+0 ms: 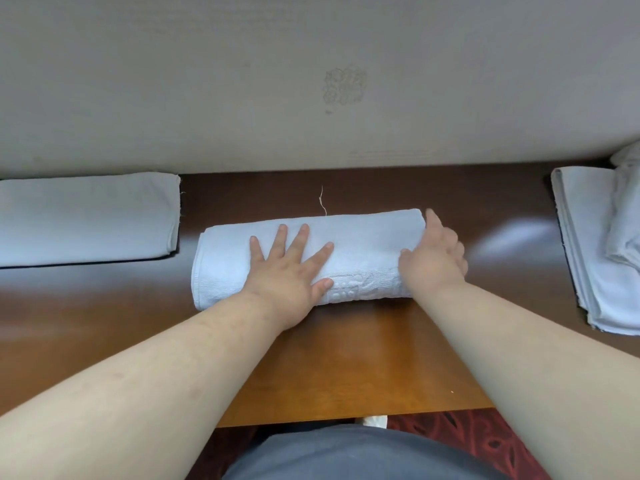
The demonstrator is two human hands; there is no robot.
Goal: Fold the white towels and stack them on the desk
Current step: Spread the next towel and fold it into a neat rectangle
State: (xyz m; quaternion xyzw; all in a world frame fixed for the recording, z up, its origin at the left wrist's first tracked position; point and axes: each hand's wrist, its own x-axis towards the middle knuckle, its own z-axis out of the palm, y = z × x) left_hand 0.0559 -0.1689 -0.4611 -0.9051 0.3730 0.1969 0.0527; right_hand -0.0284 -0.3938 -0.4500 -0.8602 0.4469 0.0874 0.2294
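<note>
A folded white towel (pixel 363 244) lies crosswise on the brown wooden counter (pixel 339 368), in the middle of the view and just in front of the person. The left hand (pixel 289 268) lies flat on top of it, left of the towel's middle, its fingers straight and spread and the palm pressing down on the near half; this grip is open and holds nothing. The right hand (pixel 433 256) is at the towel's right end, with its fingers curled over that end and the thumb on the top surface, so this grip is closed around the end of the towel. The towel lies between the two hands and under them, its left end free and reaching past the left hand. Near its front edge, between the hands, a raised woven pattern shows in the cloth; whether it is lettering cannot be made out. A loose thread (pixel 322 200) sticks up from the far edge of the towel. To the left, apart from it, a second folded towel (pixel 86 220) lies flat against the wall (pixel 207 81). At the far right a pile of white towels (pixel 602 244) lies, folded ones beneath and a crumpled one on top. A faint mark (pixel 344 85) on the wall is not readable.
</note>
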